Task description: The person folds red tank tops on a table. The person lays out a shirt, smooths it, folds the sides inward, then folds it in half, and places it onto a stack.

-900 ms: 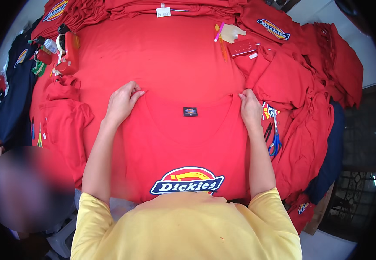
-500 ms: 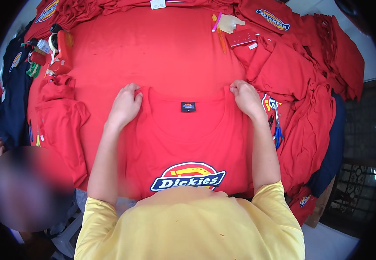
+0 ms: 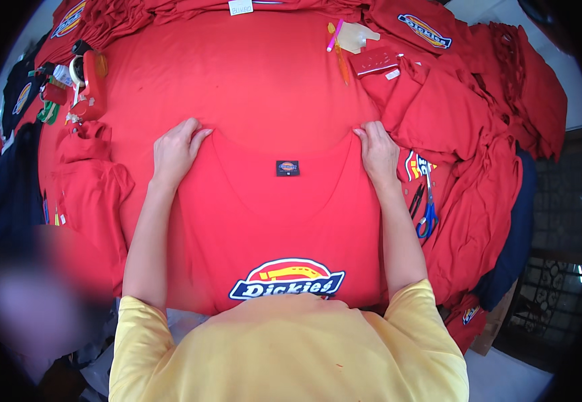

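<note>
Red shirt (image 3: 277,234), one, in two hands: the left hand (image 3: 173,155) pinches one shoulder, the right hand (image 3: 379,154) the other, over a red table (image 3: 230,87). They have just spread wider apart, so the neckline (image 3: 284,218) seems tauter. Outward: one label (image 3: 287,168), one pair of scissors (image 3: 430,211) at right, one pink pen (image 3: 334,35) farther off, one tape dispenser (image 3: 94,87) far left.

Red-covered desk (image 3: 237,74) | red shirt (image 3: 277,231) spread near side | tape dispenser (image 3: 95,77) left | pink marker (image 3: 335,35) far side | garments (image 3: 438,100) heaped right
</note>
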A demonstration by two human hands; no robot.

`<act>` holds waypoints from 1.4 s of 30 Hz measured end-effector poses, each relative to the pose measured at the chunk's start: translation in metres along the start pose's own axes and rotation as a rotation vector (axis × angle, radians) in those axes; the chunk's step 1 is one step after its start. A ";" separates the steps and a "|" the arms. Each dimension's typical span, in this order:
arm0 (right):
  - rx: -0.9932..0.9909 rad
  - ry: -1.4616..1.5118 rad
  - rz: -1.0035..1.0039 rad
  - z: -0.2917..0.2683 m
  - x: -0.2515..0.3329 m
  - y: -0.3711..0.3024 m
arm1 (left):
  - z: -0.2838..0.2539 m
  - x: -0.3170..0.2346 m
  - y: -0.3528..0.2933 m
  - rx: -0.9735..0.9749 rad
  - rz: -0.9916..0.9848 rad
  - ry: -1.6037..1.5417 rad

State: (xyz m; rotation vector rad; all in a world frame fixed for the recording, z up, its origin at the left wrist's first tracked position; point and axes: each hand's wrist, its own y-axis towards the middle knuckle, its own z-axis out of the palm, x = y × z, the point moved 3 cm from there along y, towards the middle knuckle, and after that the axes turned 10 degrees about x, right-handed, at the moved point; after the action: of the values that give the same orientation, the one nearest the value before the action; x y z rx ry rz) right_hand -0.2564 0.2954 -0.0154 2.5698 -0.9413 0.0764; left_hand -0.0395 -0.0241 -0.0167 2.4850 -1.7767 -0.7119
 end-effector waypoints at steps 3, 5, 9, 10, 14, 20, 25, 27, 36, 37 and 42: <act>0.039 -0.017 -0.051 -0.002 0.005 0.002 | -0.002 0.003 -0.003 -0.016 0.069 0.039; 0.116 -0.099 -0.025 -0.001 0.009 0.006 | -0.002 0.006 -0.004 0.010 0.097 0.062; 0.179 -0.029 -0.033 -0.001 -0.001 0.008 | -0.004 0.000 0.000 0.051 0.098 0.064; 0.218 0.039 -0.018 -0.004 -0.003 0.006 | -0.006 0.000 -0.001 0.047 0.105 0.044; 0.183 0.067 -0.088 -0.006 0.002 0.008 | -0.012 -0.009 -0.008 0.082 0.077 0.041; 0.132 -0.089 -0.208 0.004 0.011 0.012 | 0.007 0.004 -0.015 0.024 -0.023 0.004; 0.071 0.079 -0.093 -0.013 0.005 0.007 | -0.018 -0.025 -0.031 -0.159 -0.012 0.167; -0.037 0.264 0.037 -0.035 0.004 -0.011 | -0.027 -0.041 -0.060 -0.197 -0.066 0.136; 0.119 0.165 -0.073 -0.009 0.042 -0.068 | 0.001 -0.082 -0.127 0.060 -0.119 0.089; 0.148 0.096 -0.102 -0.003 0.039 -0.065 | 0.004 -0.078 -0.126 0.098 -0.114 0.154; 0.205 0.024 -0.221 -0.001 0.038 -0.052 | 0.002 -0.071 -0.126 0.169 -0.170 0.245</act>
State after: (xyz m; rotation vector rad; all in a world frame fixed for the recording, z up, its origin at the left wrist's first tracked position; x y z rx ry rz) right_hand -0.1947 0.3088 -0.0252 2.8374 -0.6652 0.1472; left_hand 0.0548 0.0856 -0.0264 2.7150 -1.6170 -0.2527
